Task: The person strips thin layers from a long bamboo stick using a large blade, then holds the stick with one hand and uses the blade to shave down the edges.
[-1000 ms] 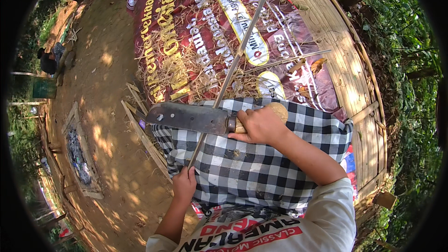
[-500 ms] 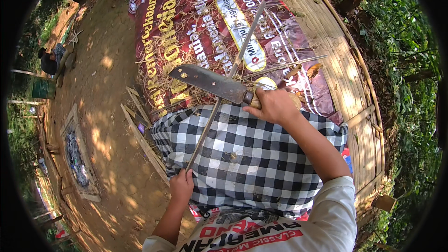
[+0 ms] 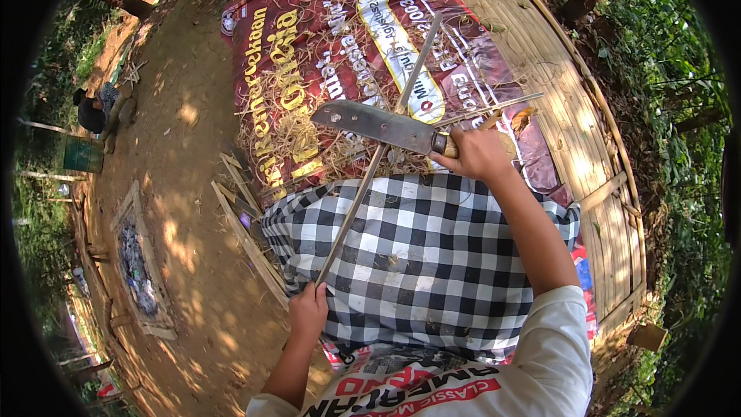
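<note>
My right hand (image 3: 480,153) is closed round the pale handle of a machete (image 3: 377,124), whose broad dark blade points left. Under or against the blade runs a long thin bamboo strip (image 3: 356,212), slanting from my lap to the upper right. My left hand (image 3: 308,307) grips its near end. A black-and-white checked cloth (image 3: 417,255) covers my lap. Beyond it a dark red printed banner (image 3: 255,54) is spread out, strewn with curly shavings (image 3: 309,120).
Bamboo slats (image 3: 575,139) form the platform at right. Split wood pieces (image 3: 248,235) lie beside my left knee. On the dirt ground are a framed ash pit (image 3: 139,270) and, farther off, a seated person (image 3: 93,112) by a green bin (image 3: 82,153). Thin strips (image 3: 494,106) lie on the banner.
My right hand and the machete have moved up and a little right along the strip. My left hand keeps its hold on the near end. The whole view has shifted slightly.
</note>
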`<state>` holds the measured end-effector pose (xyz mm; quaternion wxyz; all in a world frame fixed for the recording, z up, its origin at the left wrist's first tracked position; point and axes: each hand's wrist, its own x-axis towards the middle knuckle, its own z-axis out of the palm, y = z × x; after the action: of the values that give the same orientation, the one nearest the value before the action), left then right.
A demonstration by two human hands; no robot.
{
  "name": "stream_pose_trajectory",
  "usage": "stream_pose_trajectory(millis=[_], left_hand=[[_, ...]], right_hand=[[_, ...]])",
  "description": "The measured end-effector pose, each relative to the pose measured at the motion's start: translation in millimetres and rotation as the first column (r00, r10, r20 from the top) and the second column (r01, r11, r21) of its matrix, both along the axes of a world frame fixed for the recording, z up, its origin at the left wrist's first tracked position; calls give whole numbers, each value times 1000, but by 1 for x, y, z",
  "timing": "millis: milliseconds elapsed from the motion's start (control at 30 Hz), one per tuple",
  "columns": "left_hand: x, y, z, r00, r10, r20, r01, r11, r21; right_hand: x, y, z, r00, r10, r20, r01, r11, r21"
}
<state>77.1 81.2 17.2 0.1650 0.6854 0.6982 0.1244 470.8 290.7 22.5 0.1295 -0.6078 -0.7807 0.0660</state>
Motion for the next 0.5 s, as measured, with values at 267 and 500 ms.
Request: stream_pose_trajectory(millis=[267,500], left_hand=[[-1,2,-2,999,-28,46,29,1000,-13],[-4,3,-9,987,-18,160,19,1000,-9]], right_hand=[[37,-20,14,956,-277,-97,272,960,-66],[1,-55,15,966,-195,-170,179,978,-105]])
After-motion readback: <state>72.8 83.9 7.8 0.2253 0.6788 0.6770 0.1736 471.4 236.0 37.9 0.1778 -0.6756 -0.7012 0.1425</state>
